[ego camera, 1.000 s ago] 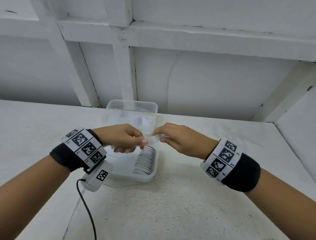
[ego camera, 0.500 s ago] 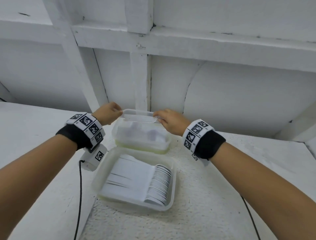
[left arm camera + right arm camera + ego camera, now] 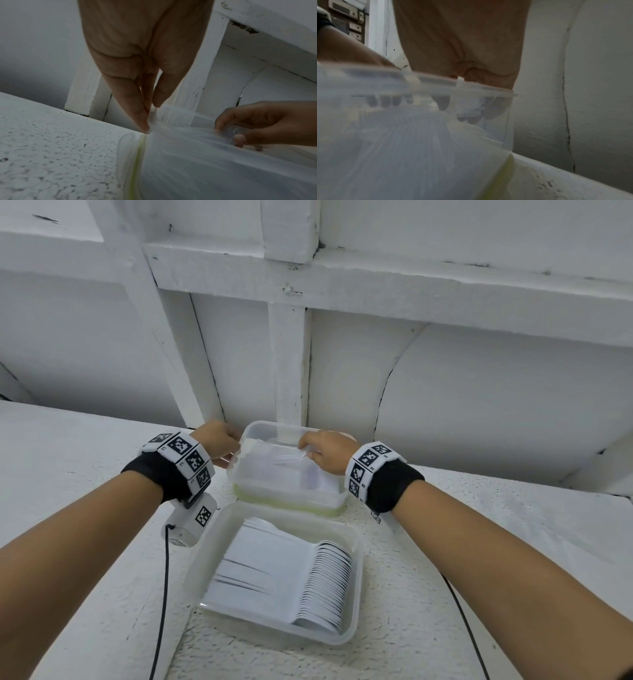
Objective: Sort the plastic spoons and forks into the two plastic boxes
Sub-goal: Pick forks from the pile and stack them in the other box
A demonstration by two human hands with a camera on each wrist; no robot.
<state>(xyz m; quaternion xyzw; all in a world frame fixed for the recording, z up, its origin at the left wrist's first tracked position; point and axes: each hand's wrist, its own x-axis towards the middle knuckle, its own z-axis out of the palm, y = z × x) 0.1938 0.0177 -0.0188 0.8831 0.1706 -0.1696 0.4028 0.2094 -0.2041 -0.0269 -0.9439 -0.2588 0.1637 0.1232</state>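
Two clear plastic boxes stand on the white table. The near box [image 3: 357, 577] holds a neat stack of white spoons [image 3: 325, 583]. The far box [image 3: 284, 491] [image 3: 188, 162] [image 3: 436, 84] stands against the wall on a yellow-green edged lid, its contents blurred. My left hand [image 3: 222, 440] [image 3: 147, 121] pinches one end of a clear plastic utensil [image 3: 287, 458] at that box's left rim. My right hand [image 3: 318, 448] [image 3: 240, 129] grips the other end, its fingers [image 3: 471, 112] inside the box. Whether the utensil is a fork or a spoon I cannot tell.
A white wall with wooden beams [image 3: 287, 364] rises right behind the far box. Black cables [image 3: 164, 594] trail from both wrists across the rough white table [image 3: 445, 508], one on each side of the near box. The table ends at the right.
Both hands moved away from above the near spoon box to the far box, carrying the clear utensil between them. It now sits lower, inside the far box.
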